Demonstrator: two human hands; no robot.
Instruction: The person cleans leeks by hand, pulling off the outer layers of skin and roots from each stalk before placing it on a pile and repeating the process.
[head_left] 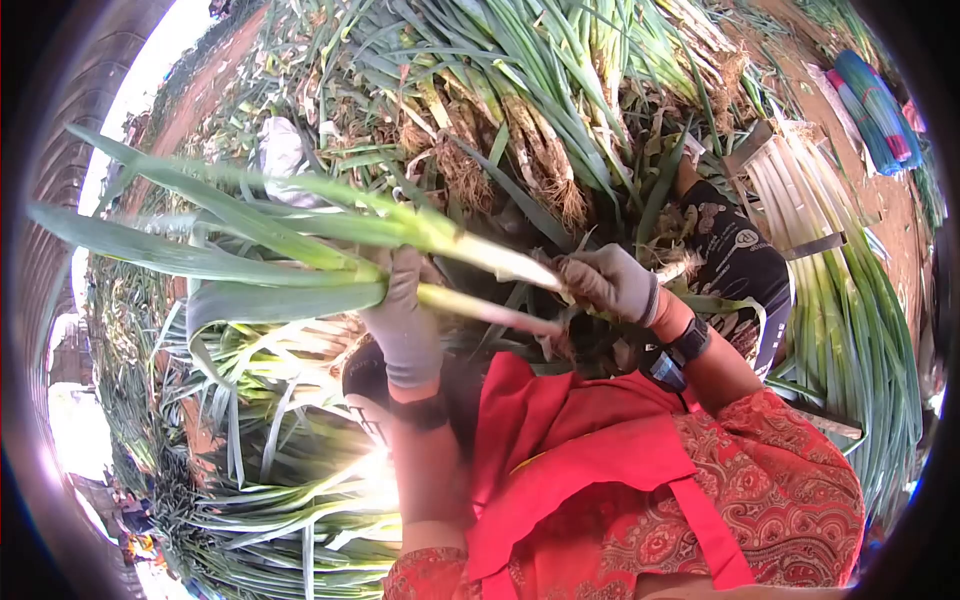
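Observation:
Two large green onions (505, 260) stretch across in front of me, their long leaves pointing left and their pale stems pointing right. My left hand (400, 315), in a light grey glove, is wrapped around them where the leaves begin. At the root end of the upper stem, the gloved fingers of my right hand (620, 285) are closed on it. The lower stem's root end hangs free, a little below and left of that hand. Slight motion blur covers the upper stem and leaves.
Unpeeled green onions with brown roots (540, 165) are heaped ahead. To the right, cleaner onions lie in a slatted holder (815, 245), with coloured rolls (870, 110) beyond. More onions (300, 510) spread at lower left. A white cloth or bag (285, 155) lies among leaf scraps.

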